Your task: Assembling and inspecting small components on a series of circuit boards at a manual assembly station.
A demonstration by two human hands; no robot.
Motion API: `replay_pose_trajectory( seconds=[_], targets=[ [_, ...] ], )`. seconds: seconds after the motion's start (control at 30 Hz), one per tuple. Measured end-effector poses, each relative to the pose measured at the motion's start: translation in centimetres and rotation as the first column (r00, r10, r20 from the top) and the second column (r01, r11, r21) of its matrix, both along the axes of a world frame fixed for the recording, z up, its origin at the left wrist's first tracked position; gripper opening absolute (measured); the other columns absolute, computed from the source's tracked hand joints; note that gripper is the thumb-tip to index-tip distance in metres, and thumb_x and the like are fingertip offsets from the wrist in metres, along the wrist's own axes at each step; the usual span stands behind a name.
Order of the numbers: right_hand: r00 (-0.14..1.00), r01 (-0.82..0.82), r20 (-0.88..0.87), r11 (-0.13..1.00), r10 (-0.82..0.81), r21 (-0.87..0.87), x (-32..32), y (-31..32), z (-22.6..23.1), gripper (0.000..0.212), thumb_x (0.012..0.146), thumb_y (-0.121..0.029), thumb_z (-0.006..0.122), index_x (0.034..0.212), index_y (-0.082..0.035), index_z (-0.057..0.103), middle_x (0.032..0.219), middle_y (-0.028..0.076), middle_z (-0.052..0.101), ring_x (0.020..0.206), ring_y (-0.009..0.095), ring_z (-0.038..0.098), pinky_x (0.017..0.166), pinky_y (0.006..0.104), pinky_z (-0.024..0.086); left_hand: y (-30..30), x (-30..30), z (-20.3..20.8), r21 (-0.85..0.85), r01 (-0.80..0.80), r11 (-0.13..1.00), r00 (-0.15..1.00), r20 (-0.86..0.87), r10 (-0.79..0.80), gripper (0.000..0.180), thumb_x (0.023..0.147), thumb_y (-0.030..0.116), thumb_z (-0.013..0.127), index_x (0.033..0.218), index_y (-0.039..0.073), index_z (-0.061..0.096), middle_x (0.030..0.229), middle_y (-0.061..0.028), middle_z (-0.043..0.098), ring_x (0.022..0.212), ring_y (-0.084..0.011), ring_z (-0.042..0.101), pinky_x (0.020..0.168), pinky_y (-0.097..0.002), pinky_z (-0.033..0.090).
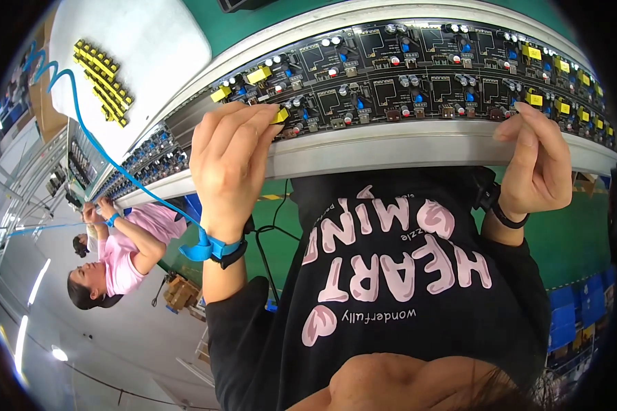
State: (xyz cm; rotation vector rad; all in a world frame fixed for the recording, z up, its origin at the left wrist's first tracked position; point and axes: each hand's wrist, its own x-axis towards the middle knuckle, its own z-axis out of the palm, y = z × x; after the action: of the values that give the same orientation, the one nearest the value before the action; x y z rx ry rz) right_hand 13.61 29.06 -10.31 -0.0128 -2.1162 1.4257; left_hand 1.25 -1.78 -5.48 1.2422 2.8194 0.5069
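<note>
Black circuit boards [336, 103] lie in two long rows within a metal rail track before me. Blue discs, silver cans and yellow block-shaped components stand on them. My left hand [230, 161] reaches over the near row at the left, its fingers closed at the tips on a yellow block-shaped component [280, 116]. Part of that block is hidden by the fingertips. On the right, my right hand [540, 157] hovers at the near rail edge by the boards. Its thumb and fingers are drawn together; whatever may be between them is too small to make out.
A white tabletop [164, 48] at the far left carries rows of yellow components [103, 79]. A coiled blue cord [116, 161] runs to the blue strap [212, 248] on my left wrist. Further left along the track, a person in pink [127, 250] works at boards.
</note>
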Motion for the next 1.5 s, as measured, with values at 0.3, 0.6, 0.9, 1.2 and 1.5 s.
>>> replay_pose_trajectory(
  seconds=[0.3, 0.6, 0.9, 1.2, 1.5],
  targets=[
    [0.995, 0.092, 0.051, 0.996, -0.091, -0.018, 0.1, -0.4, -0.5, 0.025, 0.09, 0.017, 0.052, 0.113, 0.015, 0.063, 0.095, 0.022, 0.07, 0.066, 0.018, 0.064, 0.057, 0.0253, 0.052, 1.1, 1.3, -0.1, -0.111, -0.078, 0.991, 0.995, -0.064, 0.071, 0.028, 0.077, 0.002, 0.077, 0.104, 0.006, 0.072, 0.1, -0.0046, 0.07, 0.098, -0.0263, 0.064, 0.082, -0.0382, 0.05],
    [0.996, 0.044, 0.083, 0.999, -0.042, -0.02, 0.1, -0.6, 0.5, 0.025, 0.092, 0.016, 0.052, 0.114, 0.014, 0.064, 0.087, 0.018, 0.067, 0.069, 0.018, 0.063, 0.062, 0.0247, 0.05, 0.4, 0.7, 0.3, -0.055, -0.087, 0.995, 0.995, -0.062, 0.084, 0.027, 0.076, 0.005, 0.078, 0.102, 0.006, 0.073, 0.102, -0.0048, 0.069, 0.101, -0.027, 0.063, 0.085, -0.0386, 0.049],
    [0.991, 0.076, 0.118, 0.996, -0.07, -0.041, 0.5, -0.4, 0.0, 0.023, 0.095, 0.014, 0.053, 0.115, 0.013, 0.064, 0.085, 0.016, 0.066, 0.072, 0.018, 0.062, 0.063, 0.0243, 0.049, -7.3, -4.1, 1.5, 0.19, -0.636, 0.748, 0.755, -0.051, 0.654, 0.014, 0.09, 0.007, 0.071, 0.103, 0.002, 0.073, 0.092, -0.008, 0.073, 0.076, -0.0144, 0.068, 0.072, -0.0278, 0.054],
    [0.986, 0.095, 0.143, 0.994, -0.087, -0.054, 0.6, -0.6, -0.4, 0.026, 0.091, 0.019, 0.051, 0.112, 0.013, 0.064, 0.09, 0.017, 0.067, 0.071, 0.018, 0.063, 0.062, 0.0257, 0.05, -17.8, -9.9, -1.4, 0.152, -0.801, 0.579, 0.595, 0.105, 0.797, 0.03, 0.089, 0.017, 0.076, 0.109, -0.006, 0.071, 0.094, -0.0107, 0.074, 0.08, -0.0137, 0.068, 0.073, -0.026, 0.054],
    [0.99, 0.068, 0.131, 0.996, -0.061, -0.056, 0.5, -0.3, -0.2, 0.026, 0.09, 0.019, 0.054, 0.112, 0.013, 0.065, 0.09, 0.017, 0.067, 0.07, 0.017, 0.063, 0.062, 0.025, 0.05, -20.3, -10.1, -0.9, 0.34, -0.862, 0.376, 0.506, 0.54, 0.673, 0.031, 0.092, 0.012, 0.074, 0.117, -0.006, 0.069, 0.101, -0.0108, 0.074, 0.081, -0.0136, 0.069, 0.076, -0.0247, 0.055]
  ],
)
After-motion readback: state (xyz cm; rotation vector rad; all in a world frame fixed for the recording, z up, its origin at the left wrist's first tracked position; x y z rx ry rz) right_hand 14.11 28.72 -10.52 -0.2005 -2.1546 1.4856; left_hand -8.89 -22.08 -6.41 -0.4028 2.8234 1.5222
